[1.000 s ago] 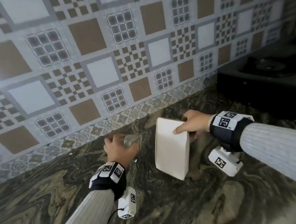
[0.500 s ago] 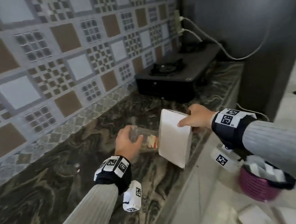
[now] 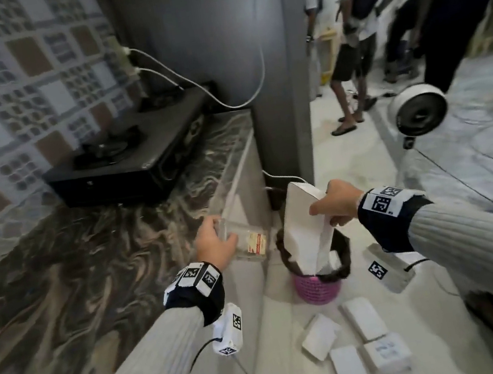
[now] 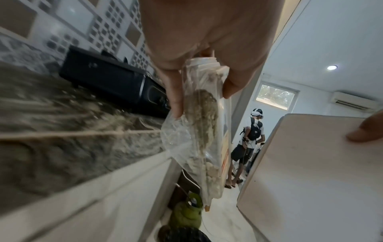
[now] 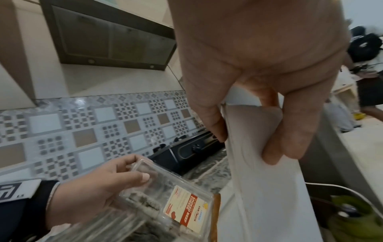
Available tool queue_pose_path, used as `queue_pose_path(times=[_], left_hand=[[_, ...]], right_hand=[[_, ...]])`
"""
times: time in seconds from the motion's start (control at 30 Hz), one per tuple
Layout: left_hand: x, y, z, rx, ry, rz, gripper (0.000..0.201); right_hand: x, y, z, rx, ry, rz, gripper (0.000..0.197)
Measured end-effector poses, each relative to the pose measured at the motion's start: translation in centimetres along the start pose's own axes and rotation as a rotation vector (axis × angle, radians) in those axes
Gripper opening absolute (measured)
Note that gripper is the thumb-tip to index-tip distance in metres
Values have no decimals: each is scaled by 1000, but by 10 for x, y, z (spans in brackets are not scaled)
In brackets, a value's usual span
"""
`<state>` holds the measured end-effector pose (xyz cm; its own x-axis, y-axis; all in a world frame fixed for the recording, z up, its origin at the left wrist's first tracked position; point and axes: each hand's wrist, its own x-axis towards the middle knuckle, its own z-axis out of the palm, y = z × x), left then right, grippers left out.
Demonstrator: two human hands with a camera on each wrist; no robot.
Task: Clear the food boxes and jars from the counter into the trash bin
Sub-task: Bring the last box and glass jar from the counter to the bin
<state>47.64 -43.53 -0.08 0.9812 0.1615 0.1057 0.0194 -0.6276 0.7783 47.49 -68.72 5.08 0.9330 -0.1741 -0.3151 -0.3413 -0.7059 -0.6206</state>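
Note:
My right hand [image 3: 332,204] grips a white food box [image 3: 304,229] by its upper edge, thumb on one face and fingers on the other [image 5: 275,147]. The box hangs directly over the pink trash bin [image 3: 316,285] with a dark liner, on the floor by the counter's end. My left hand [image 3: 215,244] holds a clear plastic sandwich container [image 3: 250,244] with a red and cream label [image 5: 186,208] past the counter edge, left of the bin. In the left wrist view, thumb and fingers pinch that clear container [image 4: 199,131].
Several white boxes [image 3: 356,333] lie on the floor in front of the bin. A black gas stove [image 3: 129,159] sits on the marbled counter [image 3: 60,278]. A green gas cylinder [image 4: 186,212] stands under the counter. People [image 3: 353,30] stand beyond; a fan [image 3: 419,109] at right.
Both hands have carried the white box and the clear container rightward off the counter; the box now hangs over the bin. My view has swung right toward the floor.

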Motion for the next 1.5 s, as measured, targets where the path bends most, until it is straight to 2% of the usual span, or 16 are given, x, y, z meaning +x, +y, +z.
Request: queue_pose_path(times=[0.17, 0.3, 0.53, 0.67, 0.83, 0.9, 1.03, 1.13, 1.3, 1.5], left_hand=[[20, 15, 88, -30, -77, -84, 32], [43, 17, 133, -21, -140, -130, 37], [115, 10, 187, 22, -252, -183, 41], [171, 2, 214, 38, -291, -225, 37], [250, -5, 251, 121, -391, -306, 48], [274, -4, 267, 153, -436, -314, 50], [307, 0, 301, 142, -547, -300, 50], [314, -1, 319, 108, -615, -288, 55], [305, -18, 327, 139, -702, -324, 58], [258, -29, 314, 157, -626, -356, 40]], right_hand=[[37, 69, -28, -6, -43, 107, 25], [70, 94, -35, -10, -83, 167, 24], [146, 106, -20, 45, -72, 252, 29], [196, 105, -9, 59, -65, 308, 22], [261, 97, 3, 84, -14, 413, 22], [284, 97, 9, 98, 17, 452, 27], [318, 101, 23, 77, 90, 533, 54], [332, 104, 33, 51, 52, 551, 65], [328, 118, 49, 42, -39, 568, 60], [290, 147, 51, 46, -89, 550, 59]])
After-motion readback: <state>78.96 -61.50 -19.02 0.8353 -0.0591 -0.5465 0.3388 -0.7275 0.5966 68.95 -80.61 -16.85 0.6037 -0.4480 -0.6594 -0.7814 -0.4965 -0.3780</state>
